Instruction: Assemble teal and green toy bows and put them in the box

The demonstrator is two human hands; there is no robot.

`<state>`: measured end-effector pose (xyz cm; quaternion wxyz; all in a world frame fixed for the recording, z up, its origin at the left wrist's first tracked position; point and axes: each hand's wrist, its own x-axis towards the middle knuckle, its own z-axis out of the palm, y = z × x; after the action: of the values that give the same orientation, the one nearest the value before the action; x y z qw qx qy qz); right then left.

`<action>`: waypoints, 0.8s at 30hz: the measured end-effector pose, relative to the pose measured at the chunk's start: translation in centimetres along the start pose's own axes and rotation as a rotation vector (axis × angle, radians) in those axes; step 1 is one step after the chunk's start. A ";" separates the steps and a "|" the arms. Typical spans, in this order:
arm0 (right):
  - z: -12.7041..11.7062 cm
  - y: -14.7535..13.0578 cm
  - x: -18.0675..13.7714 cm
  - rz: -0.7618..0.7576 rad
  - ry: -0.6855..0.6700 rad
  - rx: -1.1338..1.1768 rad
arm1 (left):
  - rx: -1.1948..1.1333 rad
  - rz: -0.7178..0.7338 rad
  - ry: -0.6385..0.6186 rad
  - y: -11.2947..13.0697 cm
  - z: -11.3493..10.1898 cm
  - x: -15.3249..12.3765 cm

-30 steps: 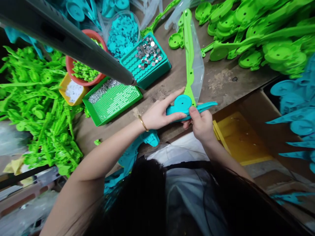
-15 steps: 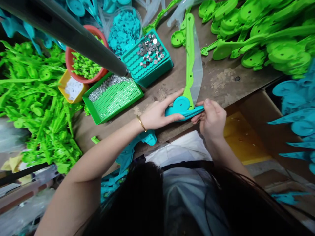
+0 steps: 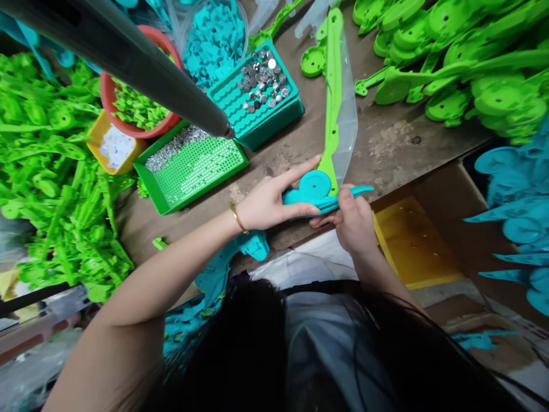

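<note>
At the table's front edge, a blue plastic part (image 3: 315,184) with a round disc and a pointed end is held between both hands. My left hand (image 3: 268,203) grips its left end, thumb on the near side and fingers on the far side. The thumb and fingers of my right hand (image 3: 354,220) pinch it along its near side, short of the pointed tip. A long green plastic arm (image 3: 333,97) with a clear plastic blade (image 3: 348,114) runs away from the blue part; how they join is partly hidden.
Green parts lie heaped left (image 3: 64,171) and right (image 3: 463,63). A green tray (image 3: 171,197) of small metal pieces and a teal box (image 3: 274,123) with metal discs stand behind my left hand. A dark rod-like tool (image 3: 171,80) slants overhead. Blue parts (image 3: 514,217) hang at right.
My right hand has slid left and slightly nearer along the blue part, uncovering its pointed tip. My left hand keeps its grip. The view has shifted slightly.
</note>
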<state>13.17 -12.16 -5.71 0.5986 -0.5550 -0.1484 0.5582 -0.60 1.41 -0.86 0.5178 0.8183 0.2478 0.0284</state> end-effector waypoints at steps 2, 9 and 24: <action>0.1 0.2 0.2 0.040 -0.091 0.037 | 0.012 -0.007 0.001 -0.2 0.0 0.2; 0.9 0.7 0.6 -0.076 0.041 0.019 | 0.217 -0.154 -0.054 0.3 -1.2 -0.2; 1.3 -0.8 1.7 -0.050 0.025 0.019 | 0.406 -0.334 0.260 -0.9 -0.8 -3.4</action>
<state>13.07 -9.91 -5.31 0.6197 -0.5523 -0.1493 0.5373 -4.17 0.87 -0.55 0.3046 0.8425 0.4442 -0.0028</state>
